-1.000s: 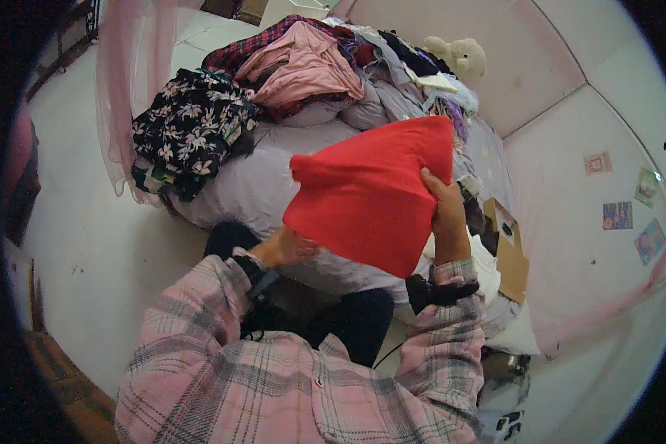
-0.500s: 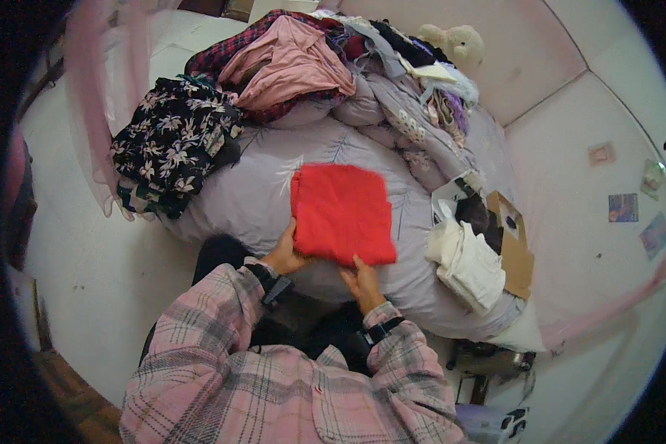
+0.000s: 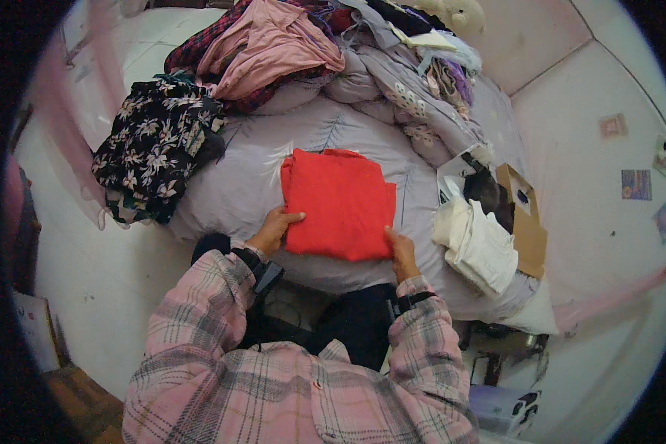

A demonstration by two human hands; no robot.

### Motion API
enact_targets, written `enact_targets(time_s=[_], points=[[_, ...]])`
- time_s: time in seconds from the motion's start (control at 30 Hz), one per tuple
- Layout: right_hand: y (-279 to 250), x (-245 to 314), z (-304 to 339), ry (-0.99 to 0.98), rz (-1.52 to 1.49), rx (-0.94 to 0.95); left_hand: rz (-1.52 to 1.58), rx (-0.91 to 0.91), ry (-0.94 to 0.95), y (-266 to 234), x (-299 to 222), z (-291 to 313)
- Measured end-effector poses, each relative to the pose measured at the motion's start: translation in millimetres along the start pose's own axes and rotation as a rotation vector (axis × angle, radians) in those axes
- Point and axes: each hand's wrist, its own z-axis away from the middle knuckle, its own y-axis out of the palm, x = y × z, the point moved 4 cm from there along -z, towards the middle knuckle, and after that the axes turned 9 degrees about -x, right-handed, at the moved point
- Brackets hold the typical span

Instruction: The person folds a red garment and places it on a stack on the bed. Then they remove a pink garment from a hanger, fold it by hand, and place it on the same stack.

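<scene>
A red garment (image 3: 338,206), folded into a rough square, is in front of me over the near part of the bed (image 3: 255,185). My left hand (image 3: 271,229) is closed on its left edge, thumb on top and fingers out of sight beneath. My right hand (image 3: 402,251) grips the lower right corner, with the thumb showing at the edge. Whether the garment rests on the sheet or is held just above it, I cannot tell.
Black floral clothing (image 3: 159,144) is heaped at the bed's left. Behind lie a pink garment (image 3: 270,52) and a bunched quilt (image 3: 381,74). Folded white clothes (image 3: 477,248) and an open cardboard box (image 3: 524,222) sit at the right. A plush toy (image 3: 455,15) is at the back.
My right hand has moved from the garment's lower edge to its lower right corner. My left hand's thumb now lies over the left edge. The whole view has shifted slightly.
</scene>
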Motion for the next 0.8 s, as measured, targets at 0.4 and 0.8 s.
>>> enact_targets(time_s=[0.4, 0.8], points=[[-16, -27, -1, -0.239, 0.608, -0.081, -0.331, -0.177, 0.139, -19, -17, 20], [150, 31, 38, -1.347, 0.737, -0.021, -1.584, -0.158, 1.238, 80, -33, 16]])
